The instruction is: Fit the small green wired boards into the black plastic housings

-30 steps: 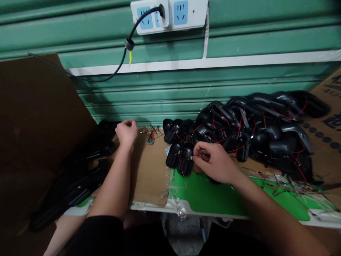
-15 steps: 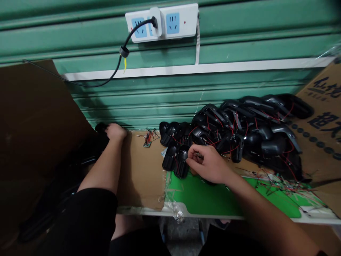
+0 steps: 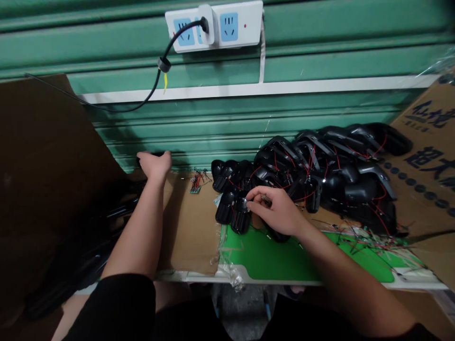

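My left hand [image 3: 154, 164] is at the back left, by the green shutter, its fingers curled round a dark plastic piece [image 3: 157, 154] that is mostly hidden behind it. On the right, my right hand [image 3: 275, 208] hovers with curled fingers pinched together; what lies in them, if anything, is too small to make out. Its fingertips are right beside a black plastic housing [image 3: 241, 220] with a rounded top and a red wire. Under that hand a further black housing [image 3: 277, 235] partly shows on the green mat [image 3: 284, 263].
Black housings with red wires [image 3: 309, 161] are heaped at the back right. Small circuit boards with wires [image 3: 195, 184] lie on cardboard [image 3: 194, 237]; loose wires [image 3: 369, 241] lie right. Dark parts [image 3: 106, 227] fill the left. A power strip [image 3: 216, 28] hangs on the shutter.
My left hand has lifted away from the dark pile at the left, moving up and slightly right with a dark piece in it. My right hand has hardly moved; the view has shifted slightly.
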A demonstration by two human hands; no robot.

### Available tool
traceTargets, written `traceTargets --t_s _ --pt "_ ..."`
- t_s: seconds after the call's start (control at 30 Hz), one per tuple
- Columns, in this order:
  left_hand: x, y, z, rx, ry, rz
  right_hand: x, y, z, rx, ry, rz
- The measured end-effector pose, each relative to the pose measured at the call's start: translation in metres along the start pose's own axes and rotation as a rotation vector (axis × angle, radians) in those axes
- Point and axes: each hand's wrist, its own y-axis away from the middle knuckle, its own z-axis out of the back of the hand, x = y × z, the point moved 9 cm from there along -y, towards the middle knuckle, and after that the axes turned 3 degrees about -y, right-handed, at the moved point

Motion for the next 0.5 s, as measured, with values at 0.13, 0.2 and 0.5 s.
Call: traceTargets --t_s 0.13,0.2,0.5 --pt "-0.058 0.074 0.03 -0.069 0.167 -0.348 0.003 0.001 0.003 -0.044 -0.017 0.018" --pt "-0.083 0.124 0.027 0.057 0.244 -0.567 0.005 0.001 0.007 -0.096 -0.02 0.041" --pt "-0.092 0.283 -0.013 0.545 0.449 -1.411 0.0 -0.005 0.02 -0.218 0.098 0.105"
